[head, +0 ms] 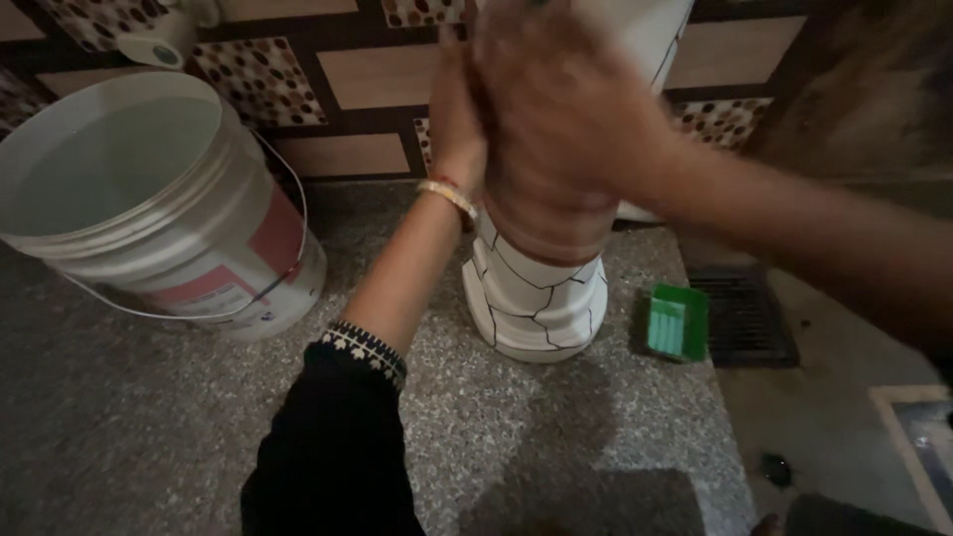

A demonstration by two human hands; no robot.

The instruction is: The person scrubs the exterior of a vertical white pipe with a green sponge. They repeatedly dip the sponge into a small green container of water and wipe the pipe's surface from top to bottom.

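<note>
Both hands are up against the tall white ceramic pedestal with black crack lines (536, 298), which stands on the speckled grey stone floor (149, 427). The left hand (455, 119) lies flat on its side with fingers together; the right hand (556, 109) (blurred) covers its front, its grip I cannot tell. A white plastic bucket (149, 199) stands to the left, a small green tray (678, 322) on the right.

Both hands, left hand (459, 109) and right hand (556, 119), blurred, seemingly pressed on white pedestal (536, 298); bucket (149, 199) beside.
</note>
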